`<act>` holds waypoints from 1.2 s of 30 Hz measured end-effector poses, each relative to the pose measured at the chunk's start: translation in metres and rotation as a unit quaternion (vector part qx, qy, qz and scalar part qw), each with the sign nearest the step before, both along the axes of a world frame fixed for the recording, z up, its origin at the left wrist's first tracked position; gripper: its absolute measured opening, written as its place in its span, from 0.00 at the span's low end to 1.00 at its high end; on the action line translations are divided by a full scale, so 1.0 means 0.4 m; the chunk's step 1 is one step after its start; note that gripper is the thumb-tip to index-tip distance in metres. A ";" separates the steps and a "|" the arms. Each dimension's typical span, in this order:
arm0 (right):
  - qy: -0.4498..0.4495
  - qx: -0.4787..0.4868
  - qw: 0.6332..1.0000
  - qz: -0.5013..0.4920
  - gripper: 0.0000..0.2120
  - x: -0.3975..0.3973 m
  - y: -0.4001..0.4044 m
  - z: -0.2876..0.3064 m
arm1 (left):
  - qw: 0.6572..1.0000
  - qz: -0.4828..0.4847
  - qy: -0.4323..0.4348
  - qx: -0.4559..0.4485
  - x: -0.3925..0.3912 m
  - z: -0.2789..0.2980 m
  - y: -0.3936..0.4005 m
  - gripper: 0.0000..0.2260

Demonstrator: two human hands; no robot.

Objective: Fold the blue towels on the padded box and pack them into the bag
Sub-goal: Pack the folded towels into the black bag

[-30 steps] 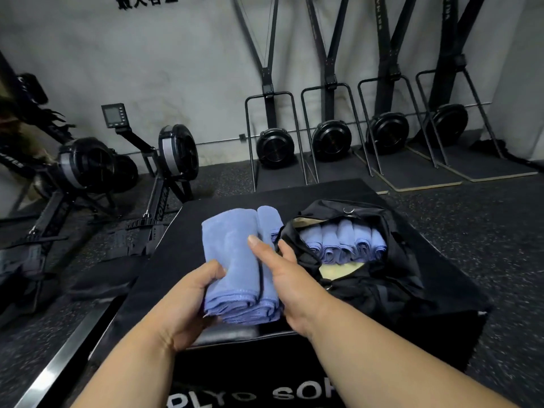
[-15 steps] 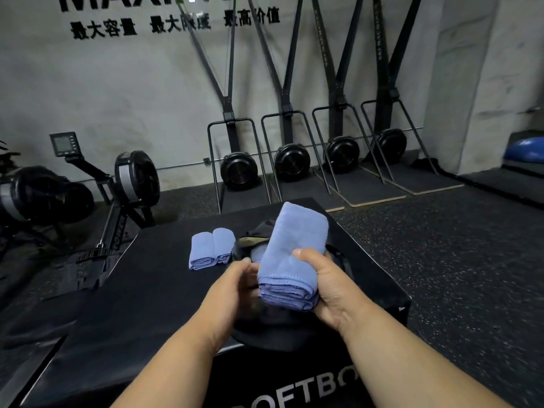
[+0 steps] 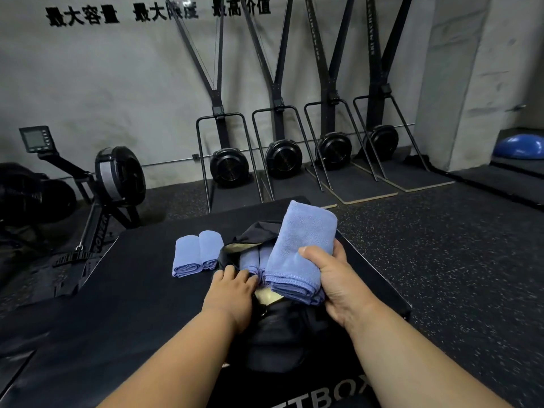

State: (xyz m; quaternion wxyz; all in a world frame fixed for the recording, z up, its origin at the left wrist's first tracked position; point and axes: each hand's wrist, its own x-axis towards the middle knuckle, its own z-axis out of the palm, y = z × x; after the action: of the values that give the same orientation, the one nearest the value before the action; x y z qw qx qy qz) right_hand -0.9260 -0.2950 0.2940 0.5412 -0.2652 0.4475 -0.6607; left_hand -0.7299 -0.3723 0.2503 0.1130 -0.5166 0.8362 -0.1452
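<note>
A folded blue towel (image 3: 297, 248) is gripped in my right hand (image 3: 338, 278), held tilted just above the open mouth of the black bag (image 3: 279, 334). The bag lies on the black padded box (image 3: 117, 304). My left hand (image 3: 232, 290) rests at the bag's near-left rim, fingers pressing on it beside the packed towels (image 3: 254, 260) that show inside. Two more folded blue towels (image 3: 197, 253) lie side by side on the box, just left of the bag.
A rowing machine (image 3: 112, 184) stands left of the box. Several ski-trainer machines (image 3: 282, 154) line the back wall. A blue half-ball (image 3: 521, 147) sits at far right. Speckled rubber floor (image 3: 456, 245) surrounds the box.
My right hand carried one folded towel from the left pile over to the bag's opening. My left hand let go and dropped to the bag's rim. The camera view shifted rightward.
</note>
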 end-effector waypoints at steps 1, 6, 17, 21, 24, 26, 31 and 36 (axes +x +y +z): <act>0.001 0.001 1.000 0.001 0.26 0.003 -0.007 -0.002 | 1.000 0.010 -0.024 -0.002 0.006 -0.006 -0.011 0.27; 0.033 0.006 0.999 0.010 0.30 0.023 -0.050 -0.001 | 0.998 0.040 -0.041 -0.011 0.027 -0.025 -0.032 0.19; 0.310 0.090 0.946 0.003 0.46 0.161 -0.173 0.003 | 0.953 -0.083 0.278 -0.082 0.162 -0.044 0.048 0.12; 0.438 0.148 0.886 0.022 0.51 0.178 -0.201 -0.007 | 0.938 -0.058 0.329 -0.092 0.187 -0.013 0.058 0.11; 0.498 0.186 0.844 0.071 0.54 0.178 -0.202 -0.010 | 0.937 -0.042 0.331 -0.101 0.200 -0.010 0.057 0.08; 0.526 0.206 0.818 0.108 0.54 0.176 -0.191 -0.011 | 0.936 -0.035 0.336 -0.099 0.202 -0.016 0.060 0.06; 0.581 0.232 0.763 0.163 0.53 0.176 -0.171 -0.006 | 0.934 -0.027 0.346 -0.086 0.192 -0.029 0.071 0.05; 0.621 0.238 0.720 0.199 0.53 0.179 -0.141 0.010 | 0.950 0.029 0.308 -0.036 0.184 -0.011 0.086 0.13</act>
State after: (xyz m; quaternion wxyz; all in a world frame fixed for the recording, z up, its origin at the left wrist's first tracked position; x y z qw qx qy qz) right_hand -0.8545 -0.3514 0.2980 0.3064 -0.5613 0.7627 -0.0963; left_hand -0.6562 -0.3378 0.2460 -0.1644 -0.5641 0.8091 -0.0053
